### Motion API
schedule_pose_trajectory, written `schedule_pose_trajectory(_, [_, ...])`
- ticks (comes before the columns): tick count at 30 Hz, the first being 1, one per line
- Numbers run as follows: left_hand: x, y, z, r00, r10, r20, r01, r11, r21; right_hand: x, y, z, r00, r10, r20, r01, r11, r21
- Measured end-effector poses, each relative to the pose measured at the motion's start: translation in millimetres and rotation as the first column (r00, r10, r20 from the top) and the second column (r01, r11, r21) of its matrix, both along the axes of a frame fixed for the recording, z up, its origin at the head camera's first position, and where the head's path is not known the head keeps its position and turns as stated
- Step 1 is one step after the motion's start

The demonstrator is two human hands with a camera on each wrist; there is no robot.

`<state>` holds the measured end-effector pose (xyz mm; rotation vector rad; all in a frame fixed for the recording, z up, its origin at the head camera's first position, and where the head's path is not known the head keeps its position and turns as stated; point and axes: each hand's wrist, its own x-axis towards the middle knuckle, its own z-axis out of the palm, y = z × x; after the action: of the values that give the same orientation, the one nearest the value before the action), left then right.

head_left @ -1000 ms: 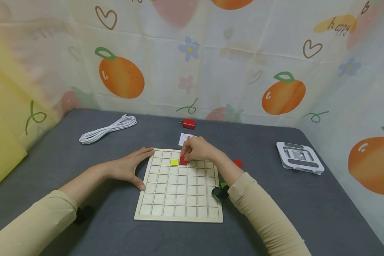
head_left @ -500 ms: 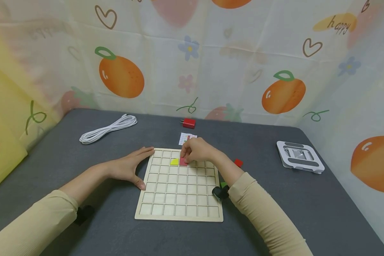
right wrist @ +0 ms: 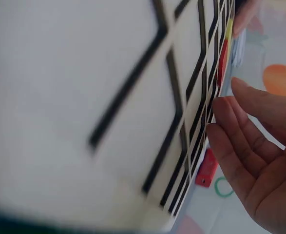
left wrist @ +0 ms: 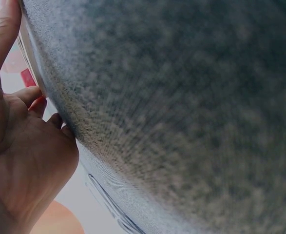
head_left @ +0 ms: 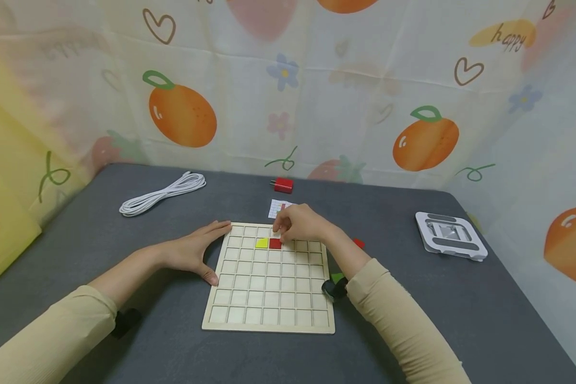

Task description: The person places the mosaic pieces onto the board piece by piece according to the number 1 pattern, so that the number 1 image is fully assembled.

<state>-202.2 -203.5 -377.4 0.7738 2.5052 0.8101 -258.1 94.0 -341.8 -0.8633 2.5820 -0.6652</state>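
Observation:
A pale wooden grid board (head_left: 264, 326) lies on the dark table in the head view. In its second row from the far edge, a yellow tile (head_left: 261, 243) and a red tile (head_left: 275, 244) fill neighbouring squares. My left hand (head_left: 189, 252) rests along the board's left edge, thumb and fingers spread and holding nothing. Just right of the red tile is my right hand (head_left: 303, 223), close over the far rows. The right wrist view shows this hand's fingers (right wrist: 228, 146) loosely bent, the thumb apart from them and nothing between, with the red tile (right wrist: 223, 61) beyond.
Behind the board lie a small printed grid card (head_left: 274, 209), partly covered by the right hand, and a red plug adapter (head_left: 283, 185). A white cable bundle (head_left: 165, 193) is at back left, a white-and-grey flat device (head_left: 451, 236) at right. Red (head_left: 359, 243) and green (head_left: 336, 277) pieces peek past the right arm.
My right hand has let go of the red tile and shifted slightly right, leaving the tile in its square and more of it showing. The left hand has stayed put.

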Motion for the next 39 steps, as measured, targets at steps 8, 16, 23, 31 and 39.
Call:
schedule_pose_trajectory(8, [0.4,0.1,0.4,1.000,-0.004,0.008,0.004,1.000,0.006,-8.1,27,6.8,0.998,-0.066,-0.017,0.066,0.998,-0.024])
schedule_pose_trajectory(16, [0.0,-1.3,-1.2,1.000,-0.004,0.008,0.004,1.000,0.007,-12.9,53,9.4,0.993,-0.115,0.004,0.115,0.993,-0.012])
schedule_pose_trajectory(23, [1.5,0.3,0.1,1.000,-0.005,0.001,0.005,1.000,0.013,-9.5,84,12.0,0.990,-0.142,0.015,0.142,0.990,0.008])
schedule_pose_trajectory(31, [0.4,2.1,0.9,1.000,-0.013,-0.004,0.013,1.000,0.010,-11.4,130,9.9,0.991,-0.134,0.029,0.132,0.989,0.059])
schedule_pose_trajectory(39, [0.6,1.1,-1.9,1.000,-0.008,-0.012,0.008,1.000,0.009,-14.0,159,4.0,0.959,-0.049,0.280,0.044,0.999,0.025])
